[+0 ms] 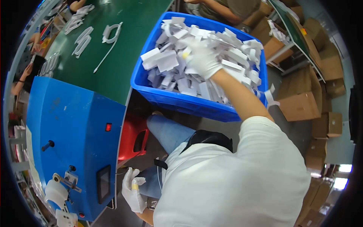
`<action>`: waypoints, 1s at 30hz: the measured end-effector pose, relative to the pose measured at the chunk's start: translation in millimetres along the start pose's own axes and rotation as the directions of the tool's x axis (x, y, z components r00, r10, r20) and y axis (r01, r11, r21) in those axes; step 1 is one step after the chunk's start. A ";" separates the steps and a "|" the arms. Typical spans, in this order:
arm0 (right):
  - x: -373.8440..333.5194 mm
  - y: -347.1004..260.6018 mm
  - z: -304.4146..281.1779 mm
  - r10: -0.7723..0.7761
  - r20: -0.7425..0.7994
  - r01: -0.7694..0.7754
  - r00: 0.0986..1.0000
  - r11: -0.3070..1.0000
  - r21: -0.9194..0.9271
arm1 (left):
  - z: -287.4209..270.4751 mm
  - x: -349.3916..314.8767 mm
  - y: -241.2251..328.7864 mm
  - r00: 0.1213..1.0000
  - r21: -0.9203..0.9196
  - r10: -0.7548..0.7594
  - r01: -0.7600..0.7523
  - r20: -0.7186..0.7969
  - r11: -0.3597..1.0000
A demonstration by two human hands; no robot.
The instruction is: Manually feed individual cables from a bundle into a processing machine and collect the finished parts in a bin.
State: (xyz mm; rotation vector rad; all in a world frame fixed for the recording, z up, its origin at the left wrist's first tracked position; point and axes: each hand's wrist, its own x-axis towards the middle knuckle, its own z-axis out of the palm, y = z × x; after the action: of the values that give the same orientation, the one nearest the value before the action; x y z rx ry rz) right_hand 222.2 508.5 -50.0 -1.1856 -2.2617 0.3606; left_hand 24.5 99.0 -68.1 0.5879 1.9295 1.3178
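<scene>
My right hand (204, 60), in a white glove with yellow at a fingertip, reaches into a blue plastic bin (189, 103). The bin is heaped with folded white paper pieces (166, 60). Its fingers are blurred and partly lost among the white pieces, so whether they grip one cannot be made out. My left hand (133, 193), gloved in white with a yellow band on one finger, is low beside my leg. Its fingers are apart and nothing shows between them. Nearest to it is the blue machine (72, 125), which has a dark screen and a red switch.
Coiled white cables (111, 34) lie on the green table (102, 56) at the left. A red stool (132, 142) stands below the table edge. Cardboard boxes (300, 94) fill the right side. Another person's arm (223, 11) is beyond the bin; more people sit at far left.
</scene>
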 end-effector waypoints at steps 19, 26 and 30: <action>-117.0 162.3 20.0 0.430 -0.202 -0.407 0.880 0.901 0.149 | -13.2 -0.1 -32.8 0.999 -0.022 -0.008 0.009 0.053 1.000; -56.5 90.8 56.7 0.321 0.060 -0.324 0.945 0.945 0.054 | 1.3 -10.4 -33.3 0.997 -0.055 -0.070 0.068 -0.026 0.996; -40.5 113.0 35.9 0.288 0.278 -0.249 0.916 0.954 -0.167 | 7.4 0.8 -27.3 0.994 -0.015 -0.080 0.081 0.075 0.997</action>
State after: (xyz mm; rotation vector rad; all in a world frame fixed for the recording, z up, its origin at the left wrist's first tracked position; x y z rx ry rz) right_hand 295.3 540.8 -146.4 -1.6128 -2.4072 0.5400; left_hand 30.3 93.8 -95.2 0.5372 1.8598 1.2444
